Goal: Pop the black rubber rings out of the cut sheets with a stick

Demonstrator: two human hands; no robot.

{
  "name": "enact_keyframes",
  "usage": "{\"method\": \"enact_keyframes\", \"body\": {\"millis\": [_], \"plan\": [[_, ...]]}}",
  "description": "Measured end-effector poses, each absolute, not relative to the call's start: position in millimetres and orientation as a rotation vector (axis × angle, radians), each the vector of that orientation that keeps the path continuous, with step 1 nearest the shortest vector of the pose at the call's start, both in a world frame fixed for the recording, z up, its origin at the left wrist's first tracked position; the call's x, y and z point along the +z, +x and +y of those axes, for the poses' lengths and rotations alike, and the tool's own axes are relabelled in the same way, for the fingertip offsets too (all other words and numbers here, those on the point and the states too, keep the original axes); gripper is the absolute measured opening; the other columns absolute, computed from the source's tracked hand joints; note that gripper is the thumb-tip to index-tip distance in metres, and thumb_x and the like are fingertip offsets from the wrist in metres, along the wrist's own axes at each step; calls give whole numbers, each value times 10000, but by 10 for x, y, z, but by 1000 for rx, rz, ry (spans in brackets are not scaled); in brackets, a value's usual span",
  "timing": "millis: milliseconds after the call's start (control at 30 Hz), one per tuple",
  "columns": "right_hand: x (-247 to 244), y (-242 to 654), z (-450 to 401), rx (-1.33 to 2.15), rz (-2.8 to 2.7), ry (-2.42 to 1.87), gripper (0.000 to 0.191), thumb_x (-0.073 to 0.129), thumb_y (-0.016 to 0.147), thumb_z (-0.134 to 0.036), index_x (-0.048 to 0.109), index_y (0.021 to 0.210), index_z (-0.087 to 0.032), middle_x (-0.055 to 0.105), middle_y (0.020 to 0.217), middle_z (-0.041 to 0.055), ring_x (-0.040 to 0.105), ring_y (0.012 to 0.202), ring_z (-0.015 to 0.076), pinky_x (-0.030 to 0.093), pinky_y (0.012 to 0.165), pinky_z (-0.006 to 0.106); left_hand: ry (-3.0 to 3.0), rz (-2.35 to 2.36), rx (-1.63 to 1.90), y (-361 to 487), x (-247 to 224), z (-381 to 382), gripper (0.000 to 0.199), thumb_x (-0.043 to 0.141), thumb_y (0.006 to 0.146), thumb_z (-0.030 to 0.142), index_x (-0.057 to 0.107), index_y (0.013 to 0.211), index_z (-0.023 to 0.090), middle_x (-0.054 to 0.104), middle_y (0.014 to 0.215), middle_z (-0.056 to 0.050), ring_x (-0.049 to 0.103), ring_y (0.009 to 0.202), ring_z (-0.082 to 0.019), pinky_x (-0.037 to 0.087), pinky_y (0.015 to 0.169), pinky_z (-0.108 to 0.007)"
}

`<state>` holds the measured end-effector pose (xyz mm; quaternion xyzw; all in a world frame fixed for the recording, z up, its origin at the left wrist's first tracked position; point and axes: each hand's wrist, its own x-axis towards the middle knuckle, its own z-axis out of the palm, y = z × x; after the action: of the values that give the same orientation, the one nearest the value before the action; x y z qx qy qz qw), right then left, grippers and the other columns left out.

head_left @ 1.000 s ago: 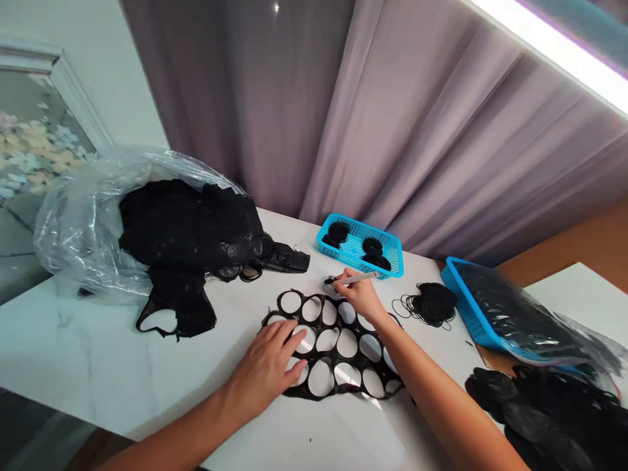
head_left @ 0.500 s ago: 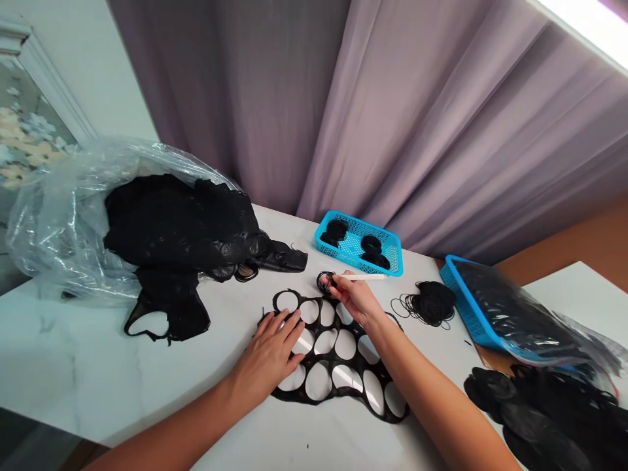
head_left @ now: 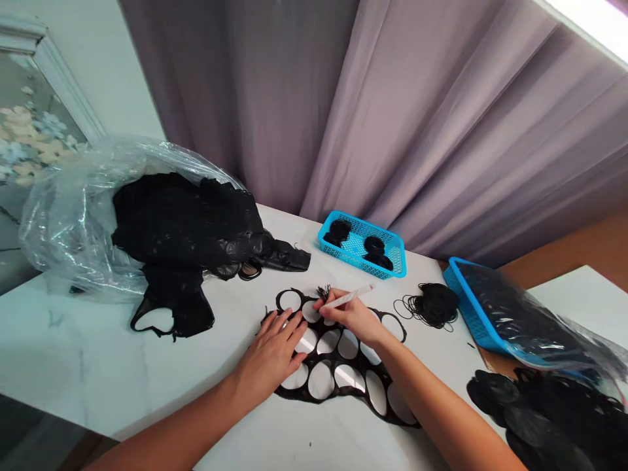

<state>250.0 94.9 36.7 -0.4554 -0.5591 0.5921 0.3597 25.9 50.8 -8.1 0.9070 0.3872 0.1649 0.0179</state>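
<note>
1. Head view: matt black sheet with round cut-outs [head_left: 335, 358], lying flat; both hands rest on it, close but apart.
2. Left hand [head_left: 269, 356]: spread open, pressing on sheet.
3. Right hand [head_left: 353, 317]: pinching slim white stick [head_left: 347, 297], fingers beside small black tuft [head_left: 322, 292] at sheet's far edge.
4. Beyond sheet: cyan plastic basket [head_left: 343, 257] holding 4 black coils [head_left: 339, 229].
5. Right of sheet: loose black coil bundle [head_left: 434, 305].

White marble stretches along the front-left of the bench [head_left: 98, 353], leaving the left hand [head_left: 267, 356] room to pass leftward. Behind the right hand [head_left: 350, 317] and its white pen [head_left: 348, 296], a strip of marble separates the black cut-out sheet [head_left: 360, 366] from the blue basket [head_left: 350, 258]. Rightward, a black coil [head_left: 434, 305] and then a second basket [head_left: 471, 314] stand in the way; a plastic bag [head_left: 69, 222] blocks the back-left corner.
</note>
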Motion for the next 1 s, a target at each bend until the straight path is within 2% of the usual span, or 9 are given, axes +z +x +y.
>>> {"method": "enact_keyframes", "body": {"millis": [133,200,467,733,800,900,1000], "plan": [[246,2408,788,1117,-1791,-1320,223,627,830,-262,479,672,-205,591,694,-13,546,690,159,389,649,275,2831,1202,497,266,-88,513,408,584,923,268,545,1318,172,558,1406,-110,455,1342,-328,369,1081,-529],[163,2387,756,1009,-1824,-1354,222,607,844,-270,476,675,-208,548,660,-26,514,658,153,371,631,270,2839,1196,498,265,-98,515,412,585,921,267,545,1319,165,551,1414,-115,455,1342,-332,370,1080,-531],[89,2345,749,883,-1877,-1354,214,620,856,-233,475,701,-211,579,725,-9,534,701,162,397,652,268,2835,1192,514,259,-121,509,407,553,937,278,543,1329,170,537,1429,-117,449,1348,-331,360,1092,-538],[166,2366,780,310,-2441,-1150,146,450,916,-138,478,798,-218,582,844,68,478,792,223,412,739,337,2788,1195,591,270,-205,505,383,525,946,282,554,1317,190,548,1417,-114,439,1358,-316,332,1113,-538],[238,2531,1003,190,-2340,-1260,106,451,886,-143,474,812,-216,565,846,78,472,809,235,402,734,344,2786,1191,603,268,-210,507,395,538,934,270,553,1320,186,550,1414,-115,438,1359,-321,335,1111,-543],[336,2812,1394,64,-1854,-1634,180,412,877,-162,396,713,-236,498,718,49,447,745,234,365,674,341,2786,1192,614,260,-207,510,411,566,913,239,551,1319,176,555,1409,-115,452,1350,-328,346,1106,-549],[369,2907,1618,388,-1535,-1623,205,519,828,-233,378,679,-240,490,680,17,479,728,214,371,650,319,2784,1168,605,252,-199,514,408,563,921,247,548,1324,187,560,1404,-112,464,1343,-329,365,1094,-553]]}}
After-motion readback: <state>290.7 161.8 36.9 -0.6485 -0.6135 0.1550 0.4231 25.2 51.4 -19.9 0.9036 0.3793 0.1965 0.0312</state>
